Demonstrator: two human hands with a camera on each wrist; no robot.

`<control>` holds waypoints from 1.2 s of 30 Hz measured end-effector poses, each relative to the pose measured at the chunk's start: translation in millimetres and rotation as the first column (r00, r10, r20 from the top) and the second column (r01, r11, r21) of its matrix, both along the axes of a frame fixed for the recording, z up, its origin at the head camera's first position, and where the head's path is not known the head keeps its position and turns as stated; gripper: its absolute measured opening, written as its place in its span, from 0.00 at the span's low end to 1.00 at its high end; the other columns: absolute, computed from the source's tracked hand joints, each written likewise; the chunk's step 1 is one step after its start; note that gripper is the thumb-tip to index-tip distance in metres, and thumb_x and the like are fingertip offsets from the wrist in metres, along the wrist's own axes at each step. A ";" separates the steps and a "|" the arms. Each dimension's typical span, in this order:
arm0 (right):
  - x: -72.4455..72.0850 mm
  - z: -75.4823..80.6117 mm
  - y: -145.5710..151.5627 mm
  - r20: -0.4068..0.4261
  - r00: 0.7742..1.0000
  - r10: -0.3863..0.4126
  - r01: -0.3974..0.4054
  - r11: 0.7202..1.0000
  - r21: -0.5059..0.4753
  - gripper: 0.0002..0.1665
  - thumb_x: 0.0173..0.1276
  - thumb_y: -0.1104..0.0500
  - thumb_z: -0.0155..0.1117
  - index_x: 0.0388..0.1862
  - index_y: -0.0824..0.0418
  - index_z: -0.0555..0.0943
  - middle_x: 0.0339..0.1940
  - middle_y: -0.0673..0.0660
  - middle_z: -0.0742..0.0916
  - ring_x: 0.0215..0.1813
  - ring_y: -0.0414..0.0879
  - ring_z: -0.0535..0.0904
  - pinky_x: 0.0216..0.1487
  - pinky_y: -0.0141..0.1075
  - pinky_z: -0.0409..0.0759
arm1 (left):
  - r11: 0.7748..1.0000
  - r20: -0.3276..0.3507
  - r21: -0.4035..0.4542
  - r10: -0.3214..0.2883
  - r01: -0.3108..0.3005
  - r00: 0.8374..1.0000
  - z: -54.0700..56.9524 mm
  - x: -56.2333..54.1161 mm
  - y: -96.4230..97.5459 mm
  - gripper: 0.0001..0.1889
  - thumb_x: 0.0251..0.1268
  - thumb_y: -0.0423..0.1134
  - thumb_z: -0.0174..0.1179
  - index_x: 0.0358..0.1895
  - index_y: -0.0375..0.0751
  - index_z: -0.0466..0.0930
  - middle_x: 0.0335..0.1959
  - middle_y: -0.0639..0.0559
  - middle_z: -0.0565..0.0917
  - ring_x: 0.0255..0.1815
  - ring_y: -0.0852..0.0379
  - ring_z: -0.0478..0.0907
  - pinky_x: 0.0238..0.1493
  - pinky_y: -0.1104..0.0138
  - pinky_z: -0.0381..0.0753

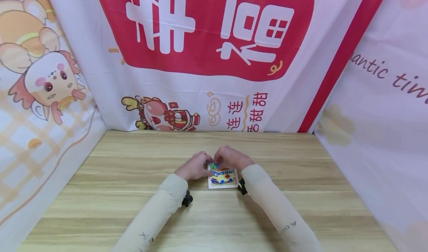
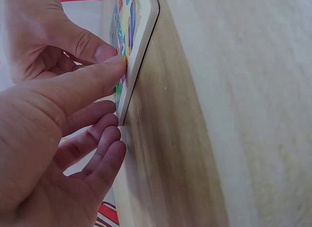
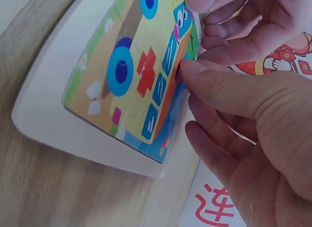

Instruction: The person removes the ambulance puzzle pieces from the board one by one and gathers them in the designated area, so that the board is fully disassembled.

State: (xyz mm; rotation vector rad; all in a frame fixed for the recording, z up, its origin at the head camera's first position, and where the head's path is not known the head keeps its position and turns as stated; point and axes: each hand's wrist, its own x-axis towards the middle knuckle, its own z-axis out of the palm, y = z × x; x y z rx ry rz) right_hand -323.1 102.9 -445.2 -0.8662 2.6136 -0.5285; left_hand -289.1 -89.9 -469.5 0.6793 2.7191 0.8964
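A small jigsaw puzzle with a yellow ambulance picture lies in a white frame on the wooden table. My left hand holds it at the upper left corner, thumb on the picture and the other fingers curled at the frame's edge in the left wrist view. My right hand reaches over the top edge. In the right wrist view, the thumb of my right hand rests on the picture by the ambulance roof, its fingers bent beyond the edge. Both thumbs are close together. The fingers hide part of the puzzle's top.
The wooden table extends around the puzzle on every side. Behind it hangs a white and red printed cloth, with more printed cloth on the left and right. A black strap device sits on each wrist.
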 end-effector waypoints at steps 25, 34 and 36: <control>0.7 -3.2 -4.3 -0.043 0.999 -0.021 0.023 0.998 0.058 0.11 0.67 0.68 0.74 0.46 0.58 0.87 0.45 0.52 0.90 0.51 0.44 0.85 0.63 0.40 0.84 | 0.998 0.021 0.041 0.039 -0.040 0.999 0.4 -2.3 0.7 0.21 0.61 0.36 0.77 0.56 0.34 0.86 0.51 0.43 0.86 0.52 0.50 0.82 0.63 0.53 0.82; 3.2 -9.0 4.5 -0.035 0.999 0.004 -0.005 0.999 -0.032 0.13 0.72 0.65 0.72 0.54 0.58 0.89 0.49 0.54 0.93 0.52 0.45 0.88 0.62 0.41 0.86 | 0.998 0.033 0.037 0.044 -0.045 0.998 2.3 -1.5 2.1 0.20 0.61 0.35 0.77 0.55 0.35 0.87 0.50 0.44 0.86 0.50 0.51 0.80 0.63 0.53 0.81; 3.5 -11.0 5.6 -0.035 0.999 0.005 -0.006 0.999 -0.047 0.12 0.73 0.64 0.71 0.53 0.58 0.90 0.48 0.53 0.93 0.50 0.43 0.88 0.60 0.40 0.87 | 0.998 0.036 0.036 0.047 -0.049 0.998 1.5 -1.5 2.6 0.20 0.61 0.35 0.77 0.56 0.35 0.87 0.50 0.45 0.86 0.51 0.51 0.80 0.63 0.53 0.81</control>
